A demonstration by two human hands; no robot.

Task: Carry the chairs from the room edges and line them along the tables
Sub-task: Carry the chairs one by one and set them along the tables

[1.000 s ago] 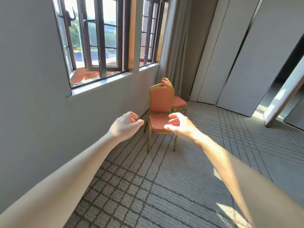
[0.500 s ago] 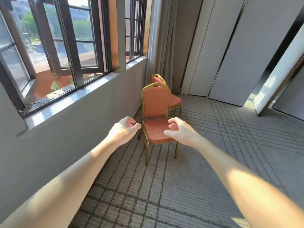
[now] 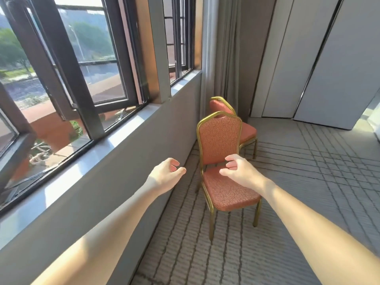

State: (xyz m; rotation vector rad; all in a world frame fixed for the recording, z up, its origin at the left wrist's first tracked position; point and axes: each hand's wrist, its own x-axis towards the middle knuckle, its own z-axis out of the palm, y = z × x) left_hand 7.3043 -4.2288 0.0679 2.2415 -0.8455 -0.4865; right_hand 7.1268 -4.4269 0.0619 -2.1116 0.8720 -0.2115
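Windows (image 3: 82,58) fill the upper left, with the sill running down toward centre. Left hand (image 3: 164,174), just left of centre, is held out with fingers loosely curled and nothing in it. It looks poised for the frame, I'd say. Chair (image 3: 219,140), dead centre, stands by the wall below the sill, untouched, parked at the room's edge. Right hand (image 3: 240,169) hovers before its backrest, relaxed and empty too. Second chair (image 3: 247,132) sits tucked behind, near the curtain (image 3: 224,48). No tables in sight.
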